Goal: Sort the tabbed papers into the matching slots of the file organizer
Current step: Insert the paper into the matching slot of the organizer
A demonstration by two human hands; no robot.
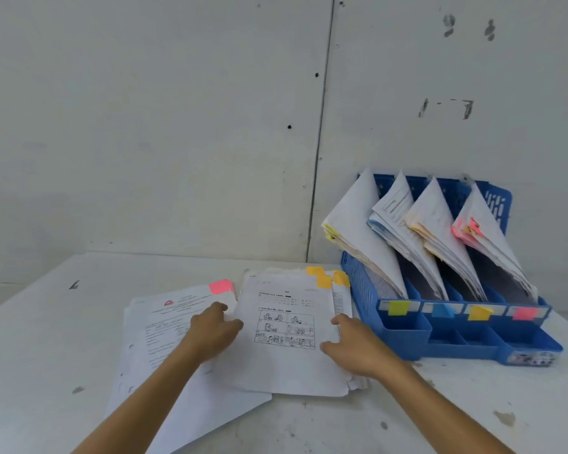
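Note:
A small stack of orange-tabbed papers (289, 335), its top sheet printed with comic panels, lies on the table left of the blue file organizer (407, 335). My left hand (212, 332) holds the stack's left edge and my right hand (358, 347) holds its right edge. A second pile with a pink tab (222, 286) lies further left, partly under the stack. The organizer has four slots marked green (398, 308), blue (441, 311), orange (479, 312) and pink (523, 313), each holding leaning papers.
The white table (309, 424) meets a white wall at the back. The organizer stands at the right against the wall, with small front compartments (456, 339). Stains mark the table surface.

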